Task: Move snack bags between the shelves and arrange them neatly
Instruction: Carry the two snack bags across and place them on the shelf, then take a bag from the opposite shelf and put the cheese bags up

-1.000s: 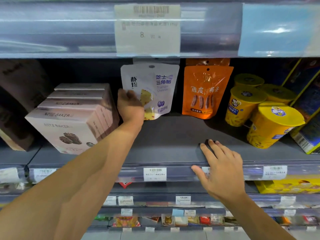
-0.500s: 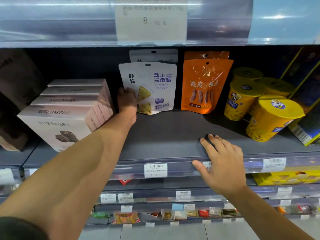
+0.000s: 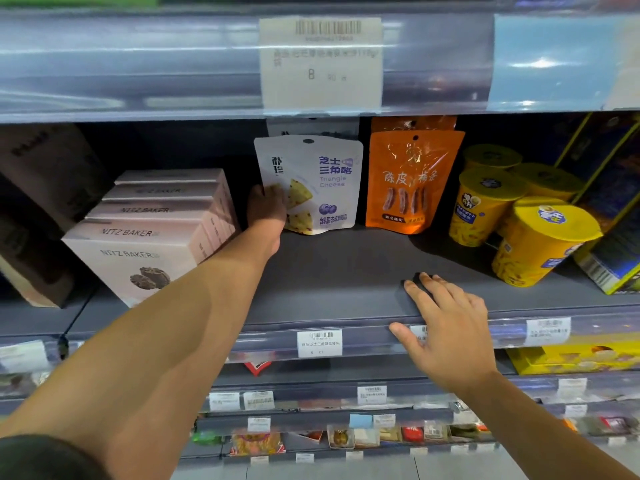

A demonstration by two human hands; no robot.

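Observation:
A white Triangle Cheese snack bag [image 3: 318, 174] stands upright at the back of the grey shelf [image 3: 346, 278], with another white bag behind it. My left hand [image 3: 266, 211] reaches deep in and grips the bag's lower left corner. To its right stands an orange snack bag [image 3: 410, 181], with a second orange bag behind. My right hand [image 3: 446, 327] rests flat, fingers spread, on the shelf's front edge and holds nothing.
Pink Nitz Baker boxes [image 3: 152, 237] are stacked at the left, close to my left forearm. Yellow snack cups [image 3: 540, 237] and blue-yellow boxes [image 3: 609, 216] crowd the right. The shelf above [image 3: 173, 64] overhangs low. Lower shelves hold small packets.
The left hand has shifted slightly on the white bag, which now stands straighter and a little further back. The right hand has stayed on the shelf edge.

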